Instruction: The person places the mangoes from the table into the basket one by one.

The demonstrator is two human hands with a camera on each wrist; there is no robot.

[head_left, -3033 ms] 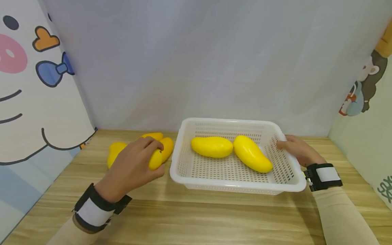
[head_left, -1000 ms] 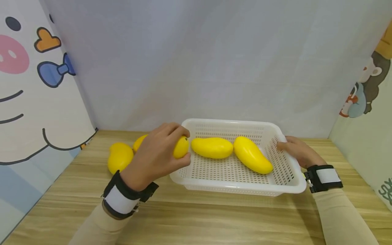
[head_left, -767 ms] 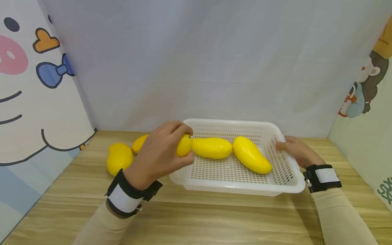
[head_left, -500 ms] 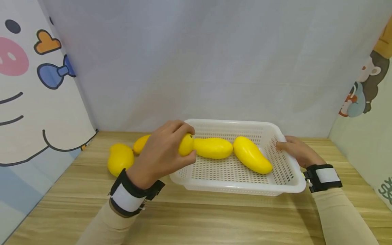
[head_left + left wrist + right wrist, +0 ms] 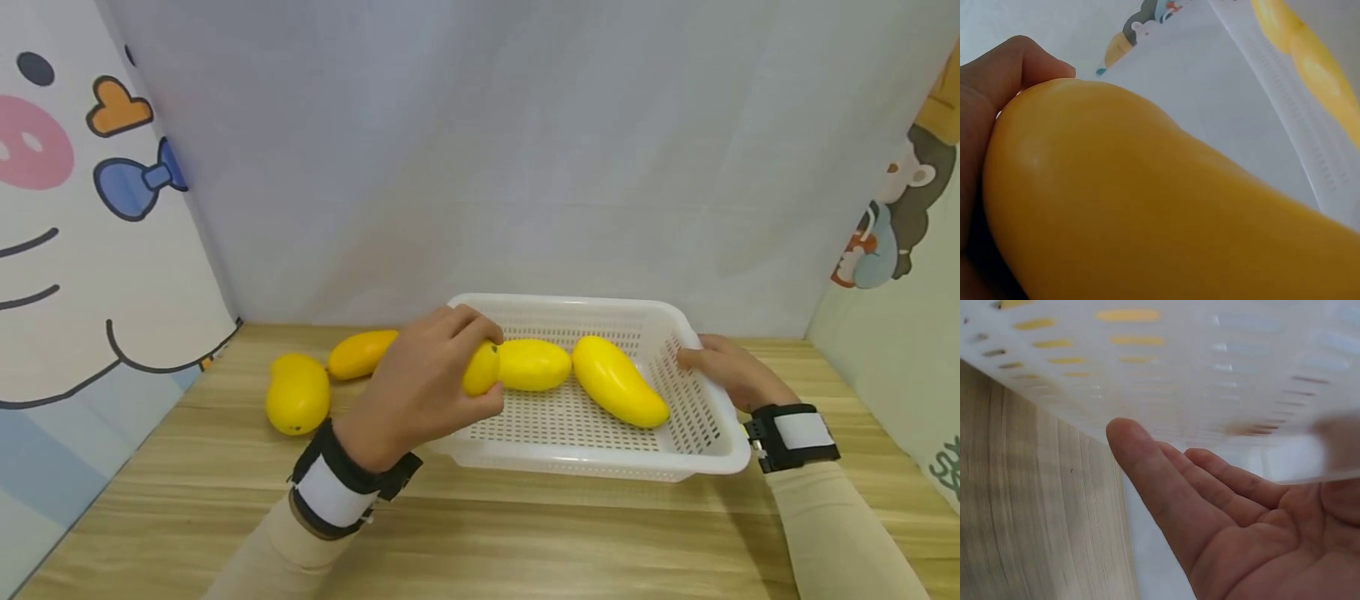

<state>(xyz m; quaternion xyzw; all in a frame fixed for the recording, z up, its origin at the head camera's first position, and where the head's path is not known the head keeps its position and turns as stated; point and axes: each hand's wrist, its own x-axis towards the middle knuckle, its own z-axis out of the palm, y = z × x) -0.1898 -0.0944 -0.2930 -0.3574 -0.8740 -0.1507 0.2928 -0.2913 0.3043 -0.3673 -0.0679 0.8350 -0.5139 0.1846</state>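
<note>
My left hand (image 5: pixel 427 387) grips a yellow mango (image 5: pixel 482 369) over the left end of a white perforated plastic basket (image 5: pixel 585 457). The left wrist view shows that mango (image 5: pixel 1122 187) large, with fingers around its rounded end. Two more mangoes lie inside the basket, one lengthwise (image 5: pixel 536 365) and one slanted (image 5: pixel 618 383). At the basket's right side, my right hand (image 5: pixel 735 371) holds the rim, thumb inside. In the right wrist view its fingers (image 5: pixel 1160 481) extend along the outside, against or close under the wall.
Left of the basket, a rounded mango (image 5: pixel 297 396) and a longer orange-yellow mango (image 5: pixel 362 354) lie on the wooden table (image 5: pixel 487 542). A pale cloth backdrop (image 5: pixel 480 167) rises behind, with cartoon-printed panels (image 5: pixel 67 250) at the sides.
My left hand has lifted a mango from the group on the left and carried it rightward over the basket's left end. My right hand and the basket stay in place.
</note>
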